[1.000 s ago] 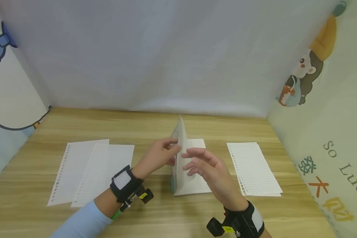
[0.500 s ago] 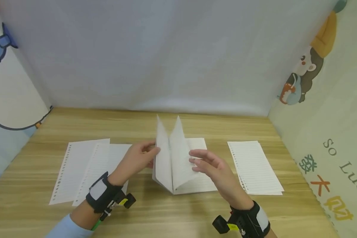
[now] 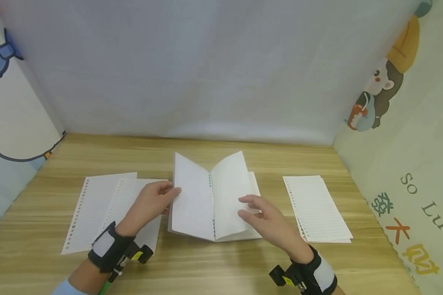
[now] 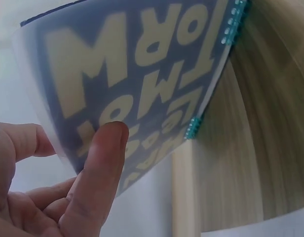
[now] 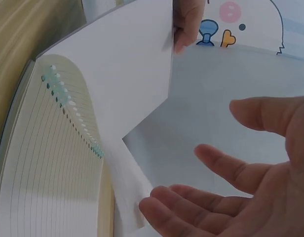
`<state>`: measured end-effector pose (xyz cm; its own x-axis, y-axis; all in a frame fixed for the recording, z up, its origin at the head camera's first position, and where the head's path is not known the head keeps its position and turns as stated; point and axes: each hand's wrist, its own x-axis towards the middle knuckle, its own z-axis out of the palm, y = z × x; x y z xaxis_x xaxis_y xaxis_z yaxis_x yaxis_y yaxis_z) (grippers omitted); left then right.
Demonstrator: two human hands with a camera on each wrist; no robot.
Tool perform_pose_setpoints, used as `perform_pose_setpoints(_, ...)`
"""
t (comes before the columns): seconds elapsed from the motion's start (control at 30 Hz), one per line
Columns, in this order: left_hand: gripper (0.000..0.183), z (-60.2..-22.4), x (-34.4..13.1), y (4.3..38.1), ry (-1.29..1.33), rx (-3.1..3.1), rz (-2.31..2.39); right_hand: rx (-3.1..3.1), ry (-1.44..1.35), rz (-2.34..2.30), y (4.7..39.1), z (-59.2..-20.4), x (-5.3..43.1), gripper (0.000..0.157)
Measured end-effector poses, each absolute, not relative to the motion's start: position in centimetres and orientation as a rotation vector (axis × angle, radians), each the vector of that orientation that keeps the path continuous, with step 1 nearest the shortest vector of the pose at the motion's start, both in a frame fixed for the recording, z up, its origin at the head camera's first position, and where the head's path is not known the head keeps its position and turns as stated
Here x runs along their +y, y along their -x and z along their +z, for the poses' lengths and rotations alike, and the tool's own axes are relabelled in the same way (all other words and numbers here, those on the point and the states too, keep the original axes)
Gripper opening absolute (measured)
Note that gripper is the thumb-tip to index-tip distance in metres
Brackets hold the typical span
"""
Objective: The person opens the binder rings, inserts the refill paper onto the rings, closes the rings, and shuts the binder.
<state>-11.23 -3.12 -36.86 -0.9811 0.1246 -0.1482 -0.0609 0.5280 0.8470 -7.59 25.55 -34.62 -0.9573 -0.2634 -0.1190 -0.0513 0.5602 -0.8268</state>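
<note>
A loose-leaf notebook (image 3: 192,200) stands partly open at mid-table, its teal ring binding (image 3: 212,209) showing between the pages. My left hand (image 3: 149,203) pinches the outer edge of its raised front cover. In the left wrist view that cover (image 4: 107,64) is dark with large pale letters, and a finger lies across it. To the right of the binding a blank leaf (image 3: 229,192) stands tilted up over the lined pages. My right hand (image 3: 267,219) is beside that leaf with fingers spread; in the right wrist view its fingertips are right at the leaf's edge.
Two loose punched sheets (image 3: 92,209) overlap on the left of the wooden table (image 3: 206,270), partly behind my left hand. A small pile of lined punched sheets (image 3: 317,209) lies on the right. A pale curtain-like backdrop (image 3: 199,73) rises behind the table.
My left hand has drawn the cover leftward, so the notebook has opened from nearly upright to a wide V. The leaf has leaned over to the right; the right hand has shifted slightly rightward.
</note>
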Motion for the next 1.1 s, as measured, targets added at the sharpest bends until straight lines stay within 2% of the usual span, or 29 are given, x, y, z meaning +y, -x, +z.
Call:
perform_pose_setpoints(0.2,0.055,-37.5,-4.1,11.0,-0.022,2.587,1.398,2.692,0.472,-1.141,7.8,-35.3,23.6,0.040)
perform_pose_setpoints(0.4,0.058,-38.0,-4.4,11.0,0.025,2.564,1.381,2.793,0.877,-0.516,7.6,-36.9,21.0,0.039)
perform_pose_setpoints(0.57,0.056,-38.5,-4.9,11.0,0.014,2.565,1.378,2.807,0.869,-0.203,7.8,-38.3,20.8,0.040)
perform_pose_setpoints(0.83,0.055,-39.4,-5.8,10.7,0.057,2.550,1.340,2.843,0.829,-0.194,8.2,-39.4,21.6,0.042)
perform_pose_setpoints(1.0,0.062,-40.0,-6.0,10.8,0.060,2.519,1.310,2.793,0.968,-0.165,8.2,-39.8,21.9,0.053)
perform_pose_setpoints(1.1,0.065,-40.2,-6.1,10.6,0.054,2.516,1.289,2.786,1.085,-0.065,8.2,-40.1,22.2,0.051)
